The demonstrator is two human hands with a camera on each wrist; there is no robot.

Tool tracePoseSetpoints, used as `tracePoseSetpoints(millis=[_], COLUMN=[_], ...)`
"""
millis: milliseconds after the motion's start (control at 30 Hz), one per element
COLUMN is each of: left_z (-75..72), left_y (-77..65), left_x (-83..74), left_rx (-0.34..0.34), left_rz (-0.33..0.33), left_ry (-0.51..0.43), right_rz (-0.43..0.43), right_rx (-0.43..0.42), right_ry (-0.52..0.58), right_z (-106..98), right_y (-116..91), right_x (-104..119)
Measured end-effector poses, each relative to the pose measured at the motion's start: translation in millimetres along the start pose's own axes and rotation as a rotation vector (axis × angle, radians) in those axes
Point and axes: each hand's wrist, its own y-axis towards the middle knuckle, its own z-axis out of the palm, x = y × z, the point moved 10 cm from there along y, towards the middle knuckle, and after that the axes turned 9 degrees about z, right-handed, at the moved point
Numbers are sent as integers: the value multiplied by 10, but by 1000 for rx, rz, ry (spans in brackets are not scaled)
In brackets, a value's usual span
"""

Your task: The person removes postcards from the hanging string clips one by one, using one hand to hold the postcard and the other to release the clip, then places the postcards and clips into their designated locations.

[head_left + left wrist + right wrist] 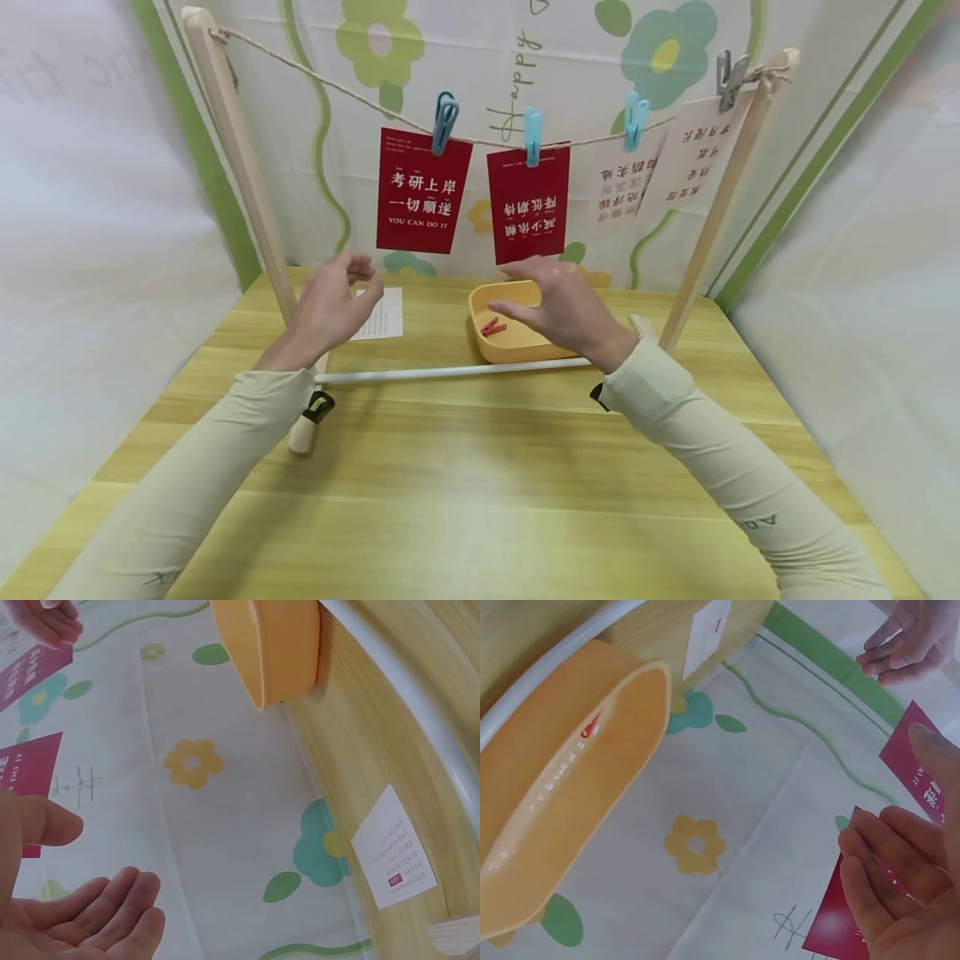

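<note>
My left hand (333,304) is raised at the left, fingers relaxed and apart from the thumb, with nothing in it. A white printed card (388,312) lies on the table behind it. My right hand (566,308) hovers over the yellow basket (480,302), thumb spread from loosely bent fingers, also holding nothing. Inside the basket is a red clothespin (492,327). Above the hands, a red card (422,192) hangs by a dark blue clothespin (444,123), and a second red card (528,204) by a light blue clothespin (532,136).
A twine line (322,81) runs between two wooden posts (240,158). Two pale cards (693,158) hang at the right from a light blue clothespin (636,121) and a grey clothespin (729,81). A white rod (420,373) crosses low in front of the basket.
</note>
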Motion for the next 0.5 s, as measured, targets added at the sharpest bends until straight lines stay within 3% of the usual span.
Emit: tracePoseSetpoints(millis=[300,500], left_z=[-132,-244], left_y=[76,119], left_x=[-104,-212], left_rx=[-117,-215], left_rz=[86,162], left_ry=[-92,-175], right_rz=[-104,-115], right_rx=[-113,-163], right_ry=[-2,3], right_z=[-237,-388], right_y=[75,160], right_x=[191,271])
